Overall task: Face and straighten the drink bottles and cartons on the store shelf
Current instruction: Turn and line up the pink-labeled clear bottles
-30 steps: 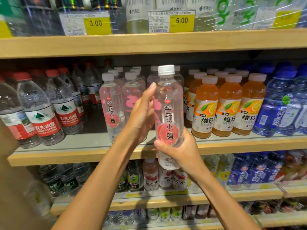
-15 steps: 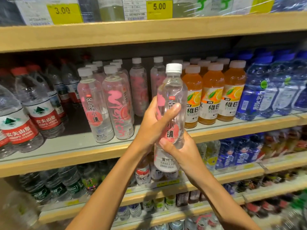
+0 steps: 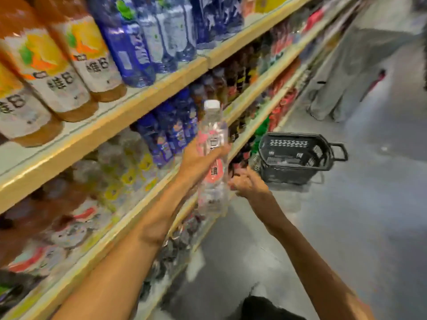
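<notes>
My left hand (image 3: 198, 161) grips a clear bottle (image 3: 212, 188) with a white cap and a pink label, upright, out in front of the lower shelves. Beside the bottle's lower half, my right hand (image 3: 248, 184) hangs with loosely curled fingers and holds nothing; whether it touches the bottle I cannot tell. Orange vitamin drink bottles (image 3: 57, 72) and blue bottles (image 3: 138, 42) stand on the wooden shelf (image 3: 147, 98) at the upper left. The picture is blurred.
A black shopping basket (image 3: 298, 155) sits on the grey floor close to the shelf's foot. A person in grey trousers (image 3: 355, 72) stands further down the aisle. Lower shelves (image 3: 249, 88) hold several blue, yellow and red bottles.
The view has swung right and down along the aisle. The bottle has come away from the shelf in my left hand, and my right hand has let go of it.
</notes>
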Demonstrator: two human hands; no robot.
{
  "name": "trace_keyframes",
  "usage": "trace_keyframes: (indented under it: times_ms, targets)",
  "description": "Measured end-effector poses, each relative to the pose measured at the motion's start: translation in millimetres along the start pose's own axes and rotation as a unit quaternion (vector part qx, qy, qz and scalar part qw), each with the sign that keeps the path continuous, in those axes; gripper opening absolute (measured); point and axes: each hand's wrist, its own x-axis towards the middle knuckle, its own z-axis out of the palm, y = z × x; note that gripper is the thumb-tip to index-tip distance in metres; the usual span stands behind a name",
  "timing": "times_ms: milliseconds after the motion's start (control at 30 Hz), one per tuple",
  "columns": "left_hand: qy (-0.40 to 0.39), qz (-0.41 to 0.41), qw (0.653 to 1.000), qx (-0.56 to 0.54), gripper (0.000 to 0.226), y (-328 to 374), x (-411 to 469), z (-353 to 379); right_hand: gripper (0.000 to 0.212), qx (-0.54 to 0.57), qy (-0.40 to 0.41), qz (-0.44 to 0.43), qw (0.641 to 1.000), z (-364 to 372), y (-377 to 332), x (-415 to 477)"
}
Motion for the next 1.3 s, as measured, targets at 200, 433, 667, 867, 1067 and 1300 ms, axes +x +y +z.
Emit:
trace_keyframes:
  times_ms: [200,433,667,867,1067,1300]
  targets:
    - [-0.069,-0.168,0.980,-0.083,0.034,-77.5,30.7,99.6,0.015,-0.056,0.256,0.150,0.953,-136.5,103.7,-61.9]
    - [-0.100,-0.213,0.968,-0.086,0.049,-94.3,81.7,195.1,0.016,-0.102,0.323,0.208,0.918,-220.6,125.9,-53.9]
    - [-0.143,-0.227,0.961,-0.064,0.113,-86.1,171.6,266.0,0.012,-0.111,0.334,0.238,0.905,-273.0,137.5,33.8]
    - [-0.167,-0.247,0.952,-0.073,0.073,-81.0,278.7,322.8,0.012,-0.107,0.387,0.239,0.884,-330.1,133.4,126.3]
    - [-0.176,-0.219,0.958,-0.065,0.044,-63.1,378.9,389.7,0.017,-0.076,0.439,0.235,0.864,-389.8,118.8,205.9]
    - [-0.152,-0.256,0.954,-0.036,0.039,-82.2,460.4,470.5,0.015,-0.069,0.431,0.229,0.870,-483.8,131.9,304.0]
